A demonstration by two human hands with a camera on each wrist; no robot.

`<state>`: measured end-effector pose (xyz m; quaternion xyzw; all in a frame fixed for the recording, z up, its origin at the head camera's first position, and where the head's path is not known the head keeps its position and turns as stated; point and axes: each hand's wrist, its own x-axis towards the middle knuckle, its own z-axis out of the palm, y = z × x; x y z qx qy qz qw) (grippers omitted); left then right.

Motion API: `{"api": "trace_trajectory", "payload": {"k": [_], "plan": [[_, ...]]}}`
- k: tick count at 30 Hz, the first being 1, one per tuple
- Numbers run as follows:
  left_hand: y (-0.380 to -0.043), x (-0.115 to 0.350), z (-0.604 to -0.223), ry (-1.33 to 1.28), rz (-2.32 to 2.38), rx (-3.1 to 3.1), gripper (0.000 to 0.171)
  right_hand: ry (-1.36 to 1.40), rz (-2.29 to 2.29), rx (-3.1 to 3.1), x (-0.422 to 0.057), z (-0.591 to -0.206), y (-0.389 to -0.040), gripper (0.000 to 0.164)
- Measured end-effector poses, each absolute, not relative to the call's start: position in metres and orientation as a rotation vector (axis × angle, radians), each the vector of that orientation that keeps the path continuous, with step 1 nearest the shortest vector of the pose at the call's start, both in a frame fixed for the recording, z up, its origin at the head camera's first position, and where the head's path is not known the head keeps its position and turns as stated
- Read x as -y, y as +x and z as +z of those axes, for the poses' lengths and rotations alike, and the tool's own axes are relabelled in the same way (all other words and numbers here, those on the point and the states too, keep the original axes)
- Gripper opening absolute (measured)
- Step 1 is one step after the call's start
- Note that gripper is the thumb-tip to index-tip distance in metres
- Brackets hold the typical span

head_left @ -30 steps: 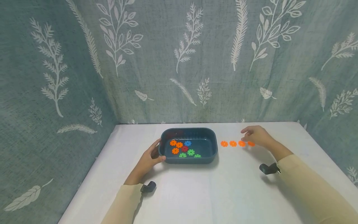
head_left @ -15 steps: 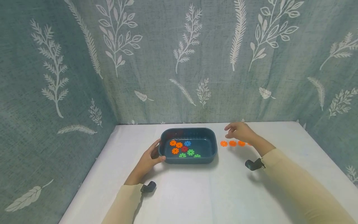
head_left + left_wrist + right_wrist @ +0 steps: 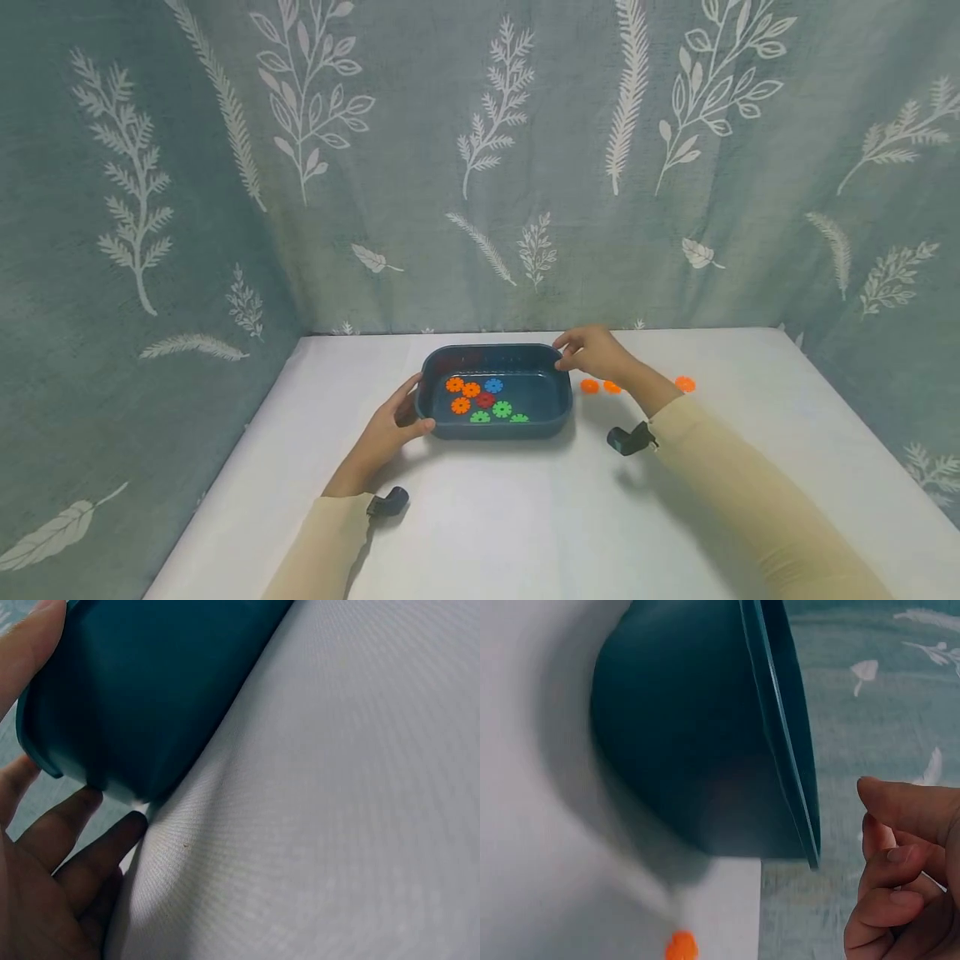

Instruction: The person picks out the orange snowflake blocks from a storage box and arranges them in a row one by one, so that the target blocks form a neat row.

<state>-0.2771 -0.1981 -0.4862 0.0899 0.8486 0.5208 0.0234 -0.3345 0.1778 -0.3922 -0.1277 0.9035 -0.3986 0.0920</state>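
Observation:
A dark teal tub point(image 3: 491, 431) sits on the white table in the head view. My left hand point(image 3: 385, 433) grips its left end, thumb at the front rim and fingers round the side wall. Inside lie notched plastic discs: several orange ones point(image 3: 461, 406), a blue disc point(image 3: 493, 386), a red disc point(image 3: 486, 400) and several green ones point(image 3: 502, 409). My right hand point(image 3: 596, 354) is over the tub's right rear corner, fingers loosely bent. In the right wrist view, nothing shows between its thumb and fingers.
Orange discs lie in a row right of the tub, among them a near disc point(image 3: 589, 387) and a far disc point(image 3: 685, 384); my right forearm covers part of the row. A leaf-patterned curtain point(image 3: 420, 283) hangs behind the white table point(image 3: 480, 517).
My right hand has moved left from above the row of orange discs to the tub's right rear corner. The left hand keeps its grip on the tub. The head view has shifted slightly.

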Motion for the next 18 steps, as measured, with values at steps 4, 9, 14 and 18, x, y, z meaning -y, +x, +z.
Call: {"api": "trace_trajectory", "payload": {"k": [4, 9, 14, 18], "plan": [[-0.278, 0.202, -0.488, 0.294, 1.609, -2.636, 0.085, -0.415, -1.221, -2.655, -0.162, -0.397, -0.337, 0.037], [-0.278, 0.202, -0.488, 0.292, 1.616, -2.640, 0.085, -0.448, -1.269, -2.617, -0.144, -0.399, -0.337, 0.040], [-0.277, 0.203, -0.488, 0.264, 1.608, -2.636, 0.087, -0.498, -1.244, -2.608, -0.126, -0.401, -0.336, 0.037], [-0.275, 0.203, -0.489, 0.245, 1.621, -2.624, 0.087, -0.576, -1.215, -2.597, -0.112, -0.406, -0.336, 0.034]]}}
